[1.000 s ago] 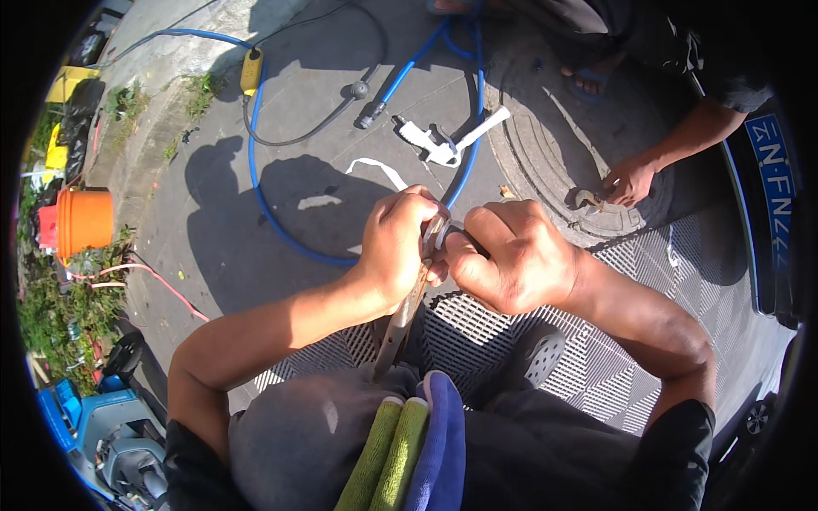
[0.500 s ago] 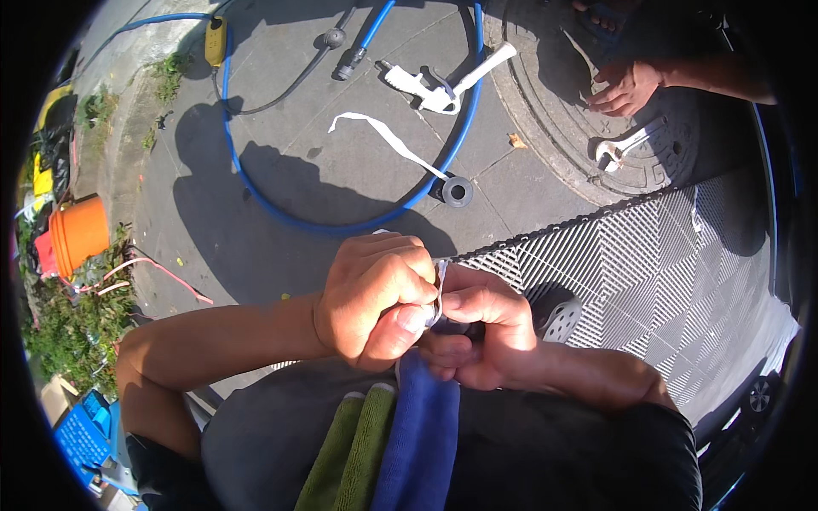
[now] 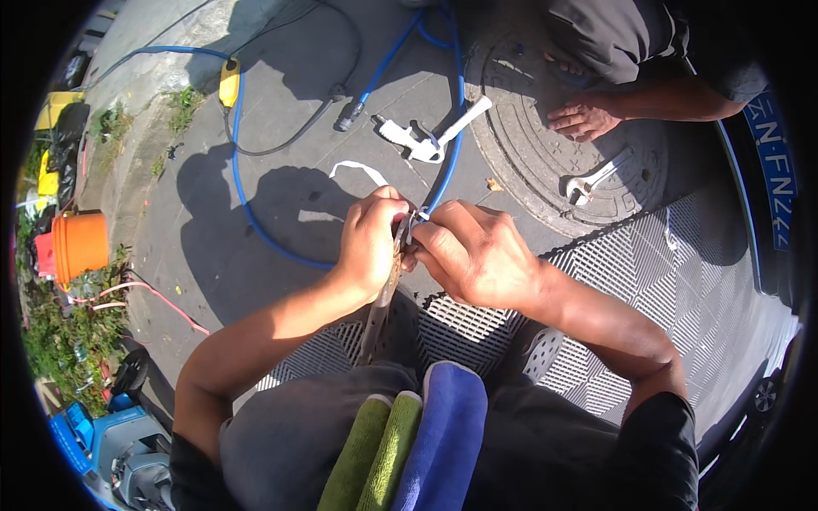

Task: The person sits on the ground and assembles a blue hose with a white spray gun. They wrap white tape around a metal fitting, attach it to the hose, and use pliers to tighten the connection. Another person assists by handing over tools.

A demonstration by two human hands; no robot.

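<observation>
My left hand [image 3: 366, 243] is closed around the upper end of a long, worn metal rod or pipe [image 3: 380, 311], which slants down toward my lap. Against that end, my right hand [image 3: 479, 255] has its fingers bent in a pinch. A small bit of white strip [image 3: 420, 216] shows between the two hands; exactly what the right fingertips grip is hidden. Just beyond my hands, a flat white ribbon [image 3: 358, 167] lies on the pavement, its near end covered by my left hand. Farther off rests a white spray gun [image 3: 422, 143] beside a blue hose [image 3: 241, 183].
Another person's hand [image 3: 588, 117] rests by a round manhole cover [image 3: 545, 183], where an adjustable wrench [image 3: 598, 177] lies. Grey grid matting [image 3: 622, 289] spreads at right. An orange bucket [image 3: 81, 243] and a yellow box [image 3: 229, 83] are at left. Green [image 3: 375, 451] and blue towels [image 3: 443, 434] hang before me.
My hands have moved away from my lap, and the metal rod has come into view in my left hand. The black ring on the pavement is now out of sight. The other person has leaned in.
</observation>
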